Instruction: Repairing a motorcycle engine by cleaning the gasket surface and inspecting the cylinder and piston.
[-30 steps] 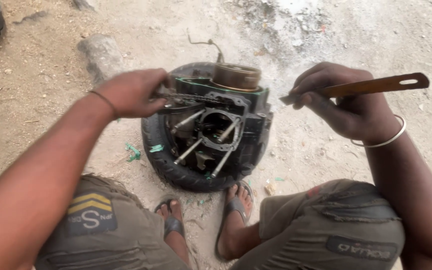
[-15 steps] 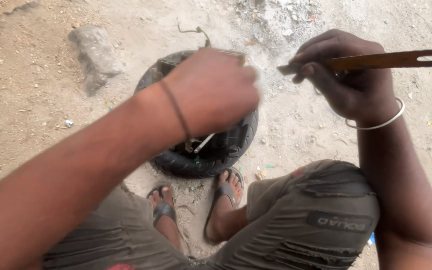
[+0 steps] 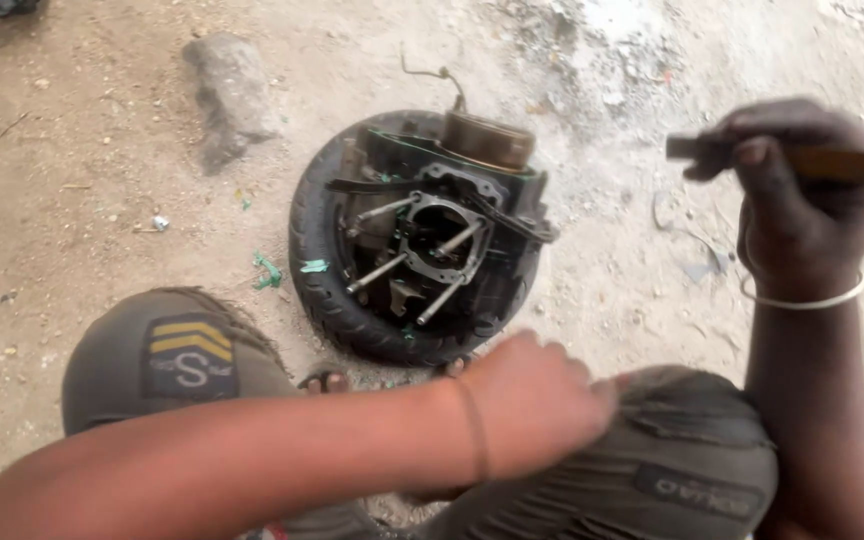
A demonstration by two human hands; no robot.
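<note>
**Engine block in a tyre on bare ground**

Sandy, dusty ground (image 3: 72, 230) fills the head view, with a grey stone (image 3: 232, 95) lying at upper left and small green scraps (image 3: 270, 270) scattered just beside a black tyre (image 3: 317, 270). An engine block (image 3: 442, 235) is seated inside the tyre, its four studs (image 3: 377, 272) pointing up around the open bore, and a brown round housing (image 3: 487, 140) is seen at its far side. The right hand (image 3: 802, 195) is held well apart from the block, to the right, and is closed around a flat brown tool (image 3: 852, 165); a metal bangle (image 3: 802, 298) is worn on that wrist. The left hand (image 3: 537, 405) is stretched across the knees, near the tyre's near edge; it appears loosely curled, but whether anything is gripped cannot be told. Olive shorts (image 3: 182, 355) cover both knees.
</note>
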